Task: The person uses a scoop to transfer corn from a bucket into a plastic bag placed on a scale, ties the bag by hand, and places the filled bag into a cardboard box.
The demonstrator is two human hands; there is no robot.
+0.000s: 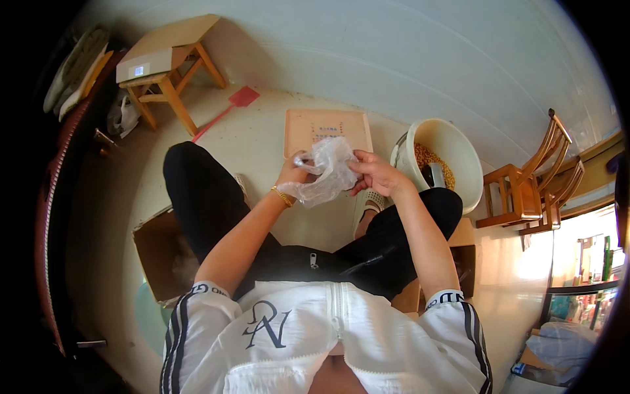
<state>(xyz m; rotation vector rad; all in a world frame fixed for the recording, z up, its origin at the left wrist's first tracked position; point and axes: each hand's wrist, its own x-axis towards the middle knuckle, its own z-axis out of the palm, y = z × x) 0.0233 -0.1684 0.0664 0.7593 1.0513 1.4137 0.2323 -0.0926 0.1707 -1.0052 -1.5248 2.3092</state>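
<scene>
A thin, clear plastic bag point(327, 172), crumpled, hangs between both hands in front of my knees. My left hand point(294, 173) grips its left side, the fingers partly hidden behind the film; a gold-coloured bracelet point(282, 196) is on that wrist. With thumb and fingers my right hand point(370, 170) pinches the bag's right edge. Beyond the bag, a light orange tray point(327, 124) bearing printed writing lies on the floor. To the right stands a pale plastic bucket point(470, 165) holding yellow kernels point(443, 165) and a scoop-like object point(436, 175).
An open cardboard box point(160, 256) is beside my left leg, another point(461, 234) beside my right. A wooden stool point(172, 101) with cardboard on top stands at the upper left, near a red fly swatter point(244, 96). Wooden chairs point(514, 194) stand at the right.
</scene>
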